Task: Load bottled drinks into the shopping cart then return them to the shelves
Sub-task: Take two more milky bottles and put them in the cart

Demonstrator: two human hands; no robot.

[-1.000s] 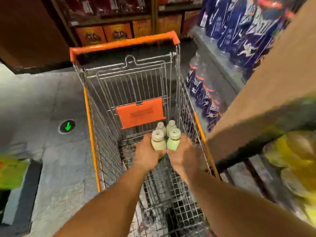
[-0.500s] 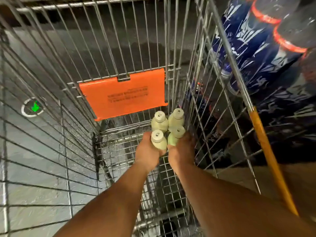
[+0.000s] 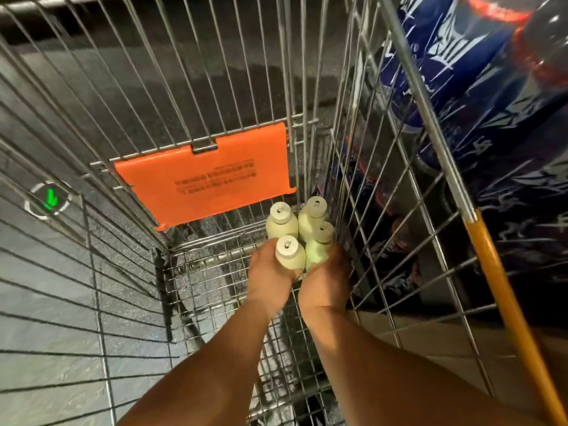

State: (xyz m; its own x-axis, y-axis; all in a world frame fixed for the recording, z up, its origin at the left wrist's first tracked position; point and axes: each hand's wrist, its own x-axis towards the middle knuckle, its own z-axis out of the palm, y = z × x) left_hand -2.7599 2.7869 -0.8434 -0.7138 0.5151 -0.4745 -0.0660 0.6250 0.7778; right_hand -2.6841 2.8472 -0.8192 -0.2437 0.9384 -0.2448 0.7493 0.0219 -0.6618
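Several pale green bottles point(image 3: 282, 226) with off-white caps stand in a tight cluster low inside the wire shopping cart point(image 3: 215, 87), near its far right corner. My left hand point(image 3: 270, 278) grips the near left bottle point(image 3: 290, 255). My right hand point(image 3: 325, 281) grips the near right bottle point(image 3: 318, 250). Two more bottles stand just beyond, touching them. The bottles' lower parts are hidden by my hands, so I cannot tell whether they rest on the cart floor.
An orange plastic flap point(image 3: 206, 186) hangs on the cart's far wall. Blue-labelled large bottles point(image 3: 461, 72) fill the shelf beyond the cart's right side. An orange side rail point(image 3: 507, 302) runs down the right. A green arrow marker point(image 3: 49, 199) shows on the grey floor.
Both hands have carried the bottle cluster from the cart's upper level down deep into the basket, toward the far right corner. My view has dropped inside the cart.
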